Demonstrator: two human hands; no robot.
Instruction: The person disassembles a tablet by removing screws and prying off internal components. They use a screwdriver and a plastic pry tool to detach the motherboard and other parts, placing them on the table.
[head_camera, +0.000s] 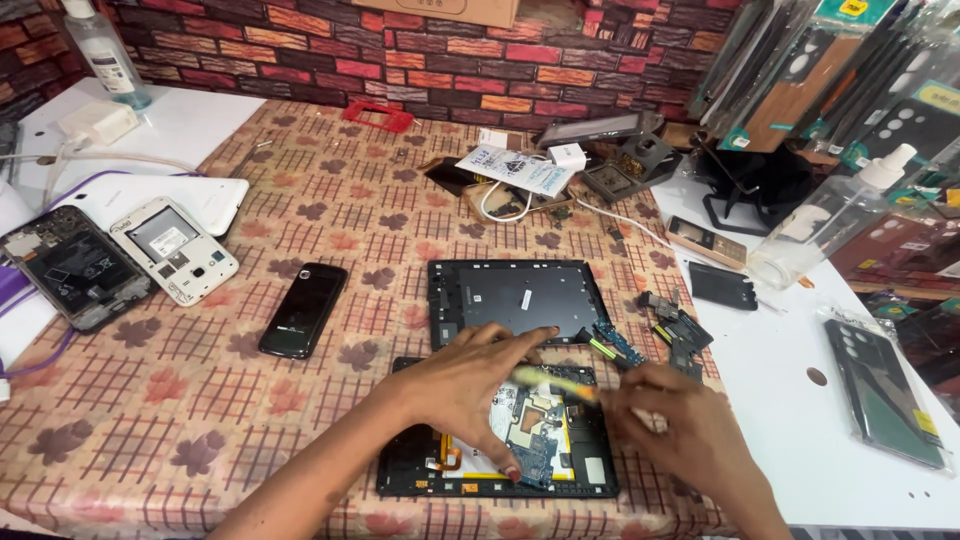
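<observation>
Phone-case packs (880, 390) hang and lie at right, a white printed leaflet (520, 168) sits mid-table, a cardboard box (440, 10) up top. Checked leaf-print tablecloth (200, 400), brick-pattern wall (400, 60). Left hand (470, 385) spread flat, pressing the opened tablet (500, 440) at the near edge. Right hand (690, 435) pinches a yellow-handled tool (550, 382), tip over the board.

Bright, even light falls from above, leaving only soft, short shadows under the hands and beside the black phone (303, 309). The right hand (690, 440) and the yellow tool (553, 383) are smeared by motion blur, while the table stays fairly sharp. Wide-lens bending curves the edges, and glare whitens the white tabletop (790, 400)
</observation>
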